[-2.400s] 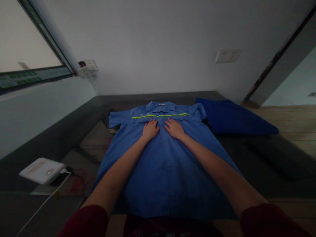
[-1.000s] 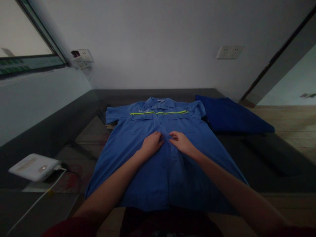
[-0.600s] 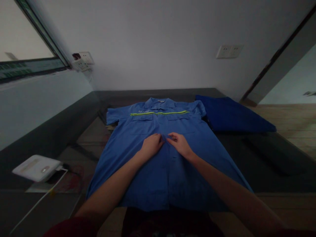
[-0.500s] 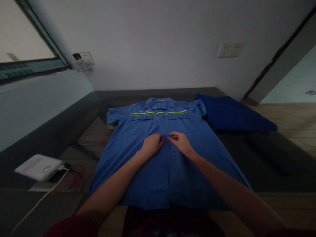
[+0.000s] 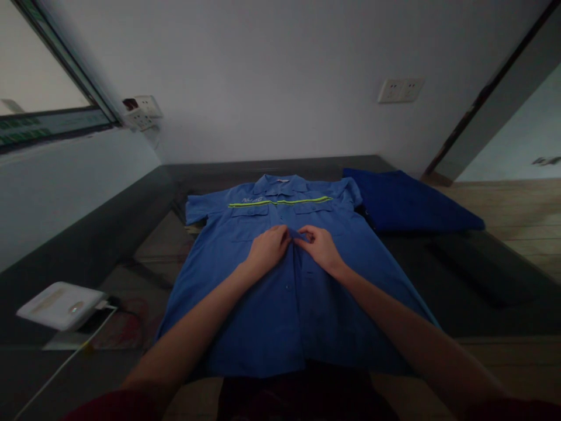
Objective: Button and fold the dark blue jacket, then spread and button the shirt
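Note:
A blue short-sleeved shirt (image 5: 245, 280) lies spread out face up, collar at the far side, with a yellow-green stripe across the chest. Along its front opening, below the chest pockets, my left hand (image 5: 272, 242) pinches the placket edge. My right hand (image 5: 316, 242) faces it from the other side, thumb and forefinger closed on the fabric. A small fold of cloth is raised between the two hands. Lower down, a button (image 5: 288, 287) shows on the left side of the front; any button at the fingertips is hidden.
Darker blue folded cloth (image 5: 416, 202) lies at the right on the dark table (image 5: 477, 275). A white box-shaped device (image 5: 61, 305) with a white cable (image 5: 65, 362) sits at the left. Wall sockets (image 5: 401, 90) are on the wall behind.
Both hands have lifted the placket a little and drawn closer together at the fingertips. The view has shifted slightly.

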A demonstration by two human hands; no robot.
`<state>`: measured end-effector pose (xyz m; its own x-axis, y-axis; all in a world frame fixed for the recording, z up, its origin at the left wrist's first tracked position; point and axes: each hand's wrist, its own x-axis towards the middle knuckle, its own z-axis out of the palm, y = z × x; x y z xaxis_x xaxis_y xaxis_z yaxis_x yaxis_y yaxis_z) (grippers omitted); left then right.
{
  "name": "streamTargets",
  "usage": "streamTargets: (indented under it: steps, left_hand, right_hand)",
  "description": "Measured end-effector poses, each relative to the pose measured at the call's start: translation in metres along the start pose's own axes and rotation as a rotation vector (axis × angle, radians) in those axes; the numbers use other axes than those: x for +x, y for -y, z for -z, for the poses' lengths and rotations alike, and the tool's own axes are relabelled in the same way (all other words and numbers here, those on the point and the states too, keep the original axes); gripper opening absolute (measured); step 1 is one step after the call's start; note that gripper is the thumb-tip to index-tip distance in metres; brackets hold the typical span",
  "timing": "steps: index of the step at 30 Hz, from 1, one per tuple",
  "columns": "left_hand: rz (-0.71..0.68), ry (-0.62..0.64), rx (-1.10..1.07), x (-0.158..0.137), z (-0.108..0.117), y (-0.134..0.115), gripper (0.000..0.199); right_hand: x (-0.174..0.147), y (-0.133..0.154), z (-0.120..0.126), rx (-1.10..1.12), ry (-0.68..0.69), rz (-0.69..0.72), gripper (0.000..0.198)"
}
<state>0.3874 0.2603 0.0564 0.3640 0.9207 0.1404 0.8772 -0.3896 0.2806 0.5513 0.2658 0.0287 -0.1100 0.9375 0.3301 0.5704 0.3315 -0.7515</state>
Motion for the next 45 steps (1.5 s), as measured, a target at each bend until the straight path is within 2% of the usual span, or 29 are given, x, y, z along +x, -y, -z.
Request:
streamTargets:
  steps: [5,13,18,26,34,40,45]
  left_hand:
    - [0.019,-0.038,-0.051,-0.004,-0.011,0.001,0.014]
    - [0.023,0.028,-0.026,-0.008,-0.018,0.012,0.021]
    - [-0.004,0.018,-0.021,-0.009,-0.020,0.010,0.022]
    - [-0.058,-0.033,-0.037,-0.010,-0.024,0.012,0.020]
    - [-0.105,-0.025,-0.039,-0.009,-0.027,0.014,0.020]
    - [-0.056,-0.037,-0.030,-0.009,-0.026,0.014,0.019]
    - [-0.036,-0.039,-0.020,-0.010,-0.025,0.014,0.018]
  right_hand:
    - [0.000,-0.007,-0.005,0.028,-0.001,-0.023,0.018]
    - [-0.003,-0.011,-0.008,0.086,0.060,-0.022,0.019]
    - [-0.004,-0.013,-0.010,0.072,0.058,0.000,0.019]
    - [-0.006,-0.010,-0.012,-0.078,0.005,0.045,0.015]
    - [-0.005,-0.006,-0.013,-0.235,0.042,0.026,0.014]
    - [-0.005,-0.008,-0.013,-0.167,0.126,0.110,0.023]
    - [-0.005,-0.009,-0.014,-0.057,0.106,0.103,0.024]
